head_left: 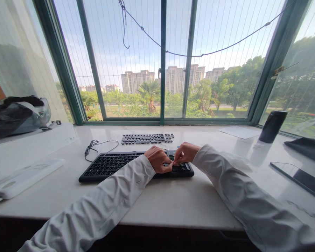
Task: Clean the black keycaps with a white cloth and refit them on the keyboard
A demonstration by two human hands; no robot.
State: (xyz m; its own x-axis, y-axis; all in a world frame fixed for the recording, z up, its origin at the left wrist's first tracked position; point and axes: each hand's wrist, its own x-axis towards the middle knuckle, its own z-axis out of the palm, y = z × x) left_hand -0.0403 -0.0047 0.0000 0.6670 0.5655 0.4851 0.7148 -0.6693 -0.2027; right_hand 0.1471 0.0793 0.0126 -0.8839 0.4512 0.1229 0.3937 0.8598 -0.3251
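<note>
A black keyboard (105, 166) lies in front of me with most of its keycaps off, showing bare sockets. Some keycaps (185, 166) sit on it at the right end. My left hand (159, 159) rests over the keyboard's right part, fingers curled together at the keys. Against it, my right hand (185, 154) pinches with thumb and forefinger at the same spot. Whatever is between the fingertips is too small and hidden to tell. Behind the keyboard, loose black keycaps (147, 139) are laid out in rows on the white sill.
The keyboard's cable (91, 148) is coiled at its back left. A white device (26, 176) and a white box (55, 138) bearing a helmet (23, 112) stand left. On the right are a phone (301, 178), a black bottle (273, 126), paper (238, 132) and a dark pouch (308, 148).
</note>
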